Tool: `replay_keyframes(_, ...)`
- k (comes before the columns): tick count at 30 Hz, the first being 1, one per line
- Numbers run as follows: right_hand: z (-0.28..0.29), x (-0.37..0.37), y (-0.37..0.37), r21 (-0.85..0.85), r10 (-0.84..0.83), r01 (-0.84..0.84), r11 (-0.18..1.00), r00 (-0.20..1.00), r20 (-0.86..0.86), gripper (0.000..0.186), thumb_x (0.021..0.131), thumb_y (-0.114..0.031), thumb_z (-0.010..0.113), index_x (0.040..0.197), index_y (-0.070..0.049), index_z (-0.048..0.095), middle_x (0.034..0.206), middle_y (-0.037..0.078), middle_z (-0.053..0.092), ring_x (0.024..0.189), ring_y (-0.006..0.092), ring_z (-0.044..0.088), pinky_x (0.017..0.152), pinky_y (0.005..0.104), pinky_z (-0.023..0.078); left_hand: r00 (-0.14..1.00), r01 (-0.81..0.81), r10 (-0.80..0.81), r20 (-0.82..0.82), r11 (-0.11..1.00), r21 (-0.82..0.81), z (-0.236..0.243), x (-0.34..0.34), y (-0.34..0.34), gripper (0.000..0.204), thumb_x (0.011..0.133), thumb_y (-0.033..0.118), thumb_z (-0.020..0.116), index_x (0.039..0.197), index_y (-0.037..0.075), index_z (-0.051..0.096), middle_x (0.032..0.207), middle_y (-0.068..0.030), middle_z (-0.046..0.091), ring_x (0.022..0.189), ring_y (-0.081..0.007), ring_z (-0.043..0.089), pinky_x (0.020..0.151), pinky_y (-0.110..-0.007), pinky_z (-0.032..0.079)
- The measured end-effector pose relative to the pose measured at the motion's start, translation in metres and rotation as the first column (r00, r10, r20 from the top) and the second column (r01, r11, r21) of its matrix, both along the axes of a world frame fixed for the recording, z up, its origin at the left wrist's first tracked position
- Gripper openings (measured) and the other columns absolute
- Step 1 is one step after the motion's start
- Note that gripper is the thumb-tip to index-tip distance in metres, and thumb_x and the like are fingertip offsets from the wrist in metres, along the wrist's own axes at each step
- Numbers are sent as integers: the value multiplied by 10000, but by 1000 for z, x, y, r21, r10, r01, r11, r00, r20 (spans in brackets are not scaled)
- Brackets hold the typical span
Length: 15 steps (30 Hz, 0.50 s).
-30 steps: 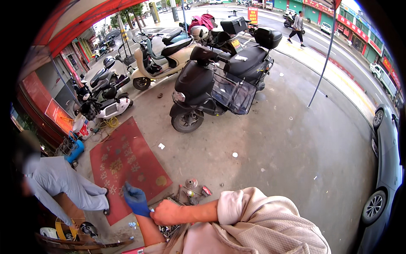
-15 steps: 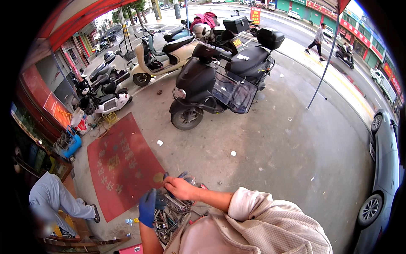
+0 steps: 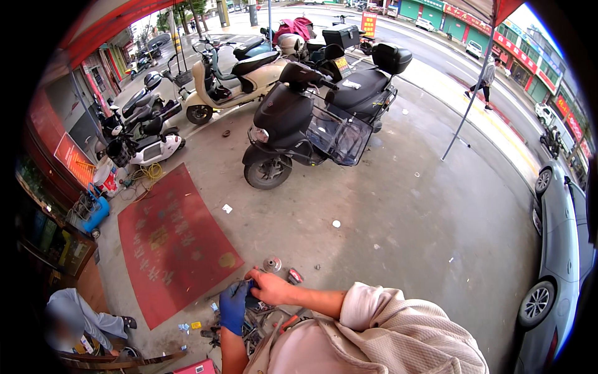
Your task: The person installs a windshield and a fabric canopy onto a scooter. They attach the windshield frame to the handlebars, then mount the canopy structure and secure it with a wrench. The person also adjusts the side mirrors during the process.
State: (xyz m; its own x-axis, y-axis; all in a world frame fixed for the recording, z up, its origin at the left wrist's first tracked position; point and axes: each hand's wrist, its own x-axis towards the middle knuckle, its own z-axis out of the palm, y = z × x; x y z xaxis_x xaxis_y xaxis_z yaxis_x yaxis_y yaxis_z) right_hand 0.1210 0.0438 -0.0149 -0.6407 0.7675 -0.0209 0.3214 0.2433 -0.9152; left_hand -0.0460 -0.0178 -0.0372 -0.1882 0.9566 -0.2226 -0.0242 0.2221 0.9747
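Observation:
My left hand (image 3: 233,308) wears a blue glove, and its fingers are bent in against my right fingertips. Bare, my right hand (image 3: 273,288) pinches at the gloved fingers from the right. Something dark, partly hidden, sits between the two hands; I cannot make out what it is. Below them, a heap of metal hand tools (image 3: 252,330) lies on the ground close to my body, mostly covered by my arms. Just beyond my right hand stand a round metal piece (image 3: 272,264) and a red and black object (image 3: 294,276).
A red mat (image 3: 168,243) lies ahead left. A black scooter (image 3: 293,124) stands in front, a cream scooter (image 3: 240,81) behind it. A grey car (image 3: 554,249) is at right, a canopy pole (image 3: 467,100) before it. A person (image 3: 93,321) sits at left near a blue air compressor (image 3: 93,215).
My hands have come closer together and slightly lower. The dark glove-like material beyond my right hand no longer shows; the round metal piece is uncovered. The walker has moved right.

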Motion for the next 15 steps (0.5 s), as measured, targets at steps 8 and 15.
replay_keyframes(8,12,48,-3,-156,-121,148,977,978,171,369,857,-166,578,1176,-19,465,972,254,632,958,426,599,835,481,469,997,21,-13,75,992,-121,19,55,19,242,921,231,598,926,-1,669,836,-16,639,734,-67,563,663,-240,462)
replay_keyframes(15,10,101,43,-174,-177,188,967,981,74,337,855,-180,599,1116,3,490,888,253,637,912,411,615,800,461,476,996,86,-79,49,980,-177,17,95,68,260,926,259,595,895,11,663,811,-26,649,704,-77,574,638,-219,468)
